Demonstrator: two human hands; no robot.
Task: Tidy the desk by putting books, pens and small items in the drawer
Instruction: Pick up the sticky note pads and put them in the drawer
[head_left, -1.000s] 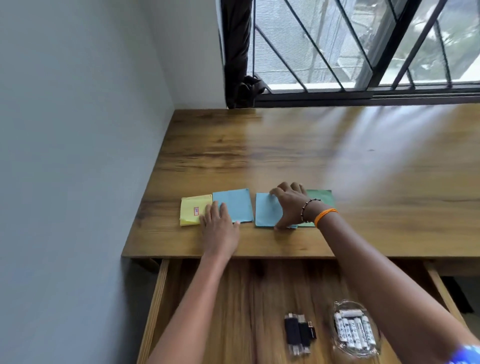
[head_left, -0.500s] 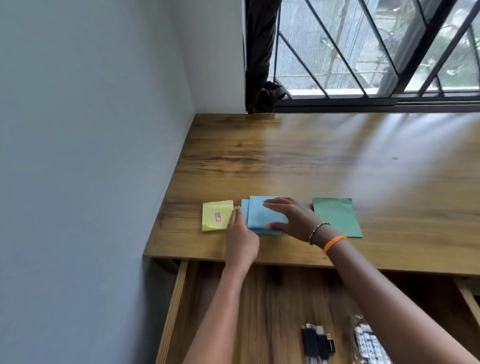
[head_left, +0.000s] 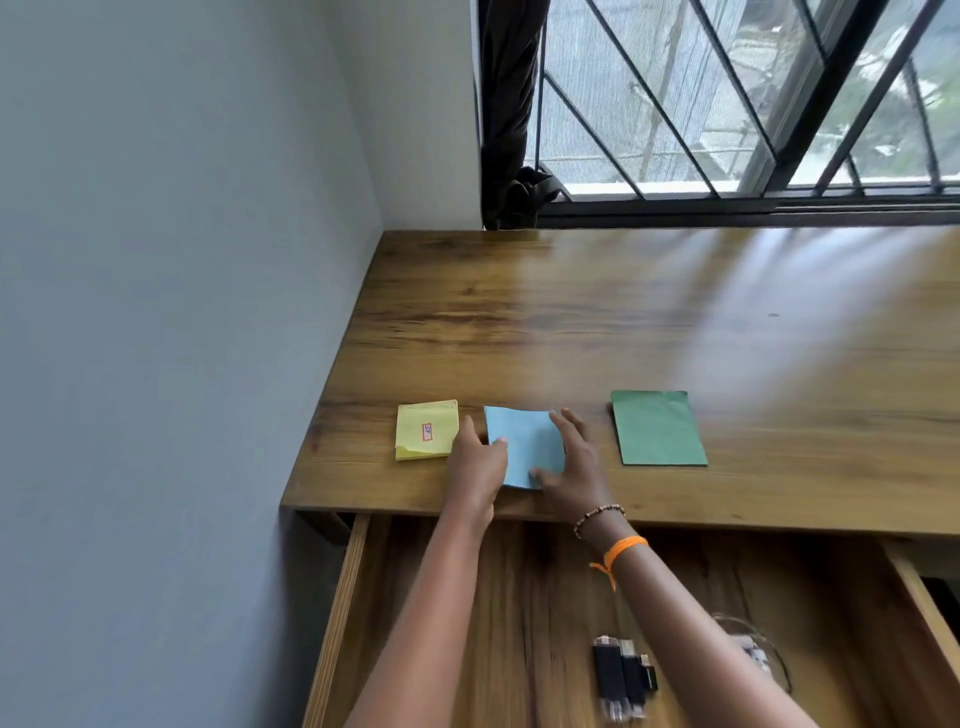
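Two blue paper pads (head_left: 524, 441) lie stacked near the front edge of the wooden desk (head_left: 623, 322). My left hand (head_left: 475, 462) grips the stack's left edge, and my right hand (head_left: 574, 462) holds its right and front edge. A yellow sticky-note pad (head_left: 427, 430) with a small red label lies just left of my left hand. To the right, apart from my hands, lies a green pad (head_left: 657, 435). Below the desk edge the drawer (head_left: 343, 597) stands pulled out.
Inside the drawer lie black lighters (head_left: 621, 675) and a clear glass dish (head_left: 758, 654), partly hidden by my right forearm. A grey wall runs along the left. A barred window and a dark curtain (head_left: 506, 114) stand behind the desk.
My right hand slid one blue pad left onto the other, uncovering the green pad. Both hands now hold the stacked blue pads by their sides.
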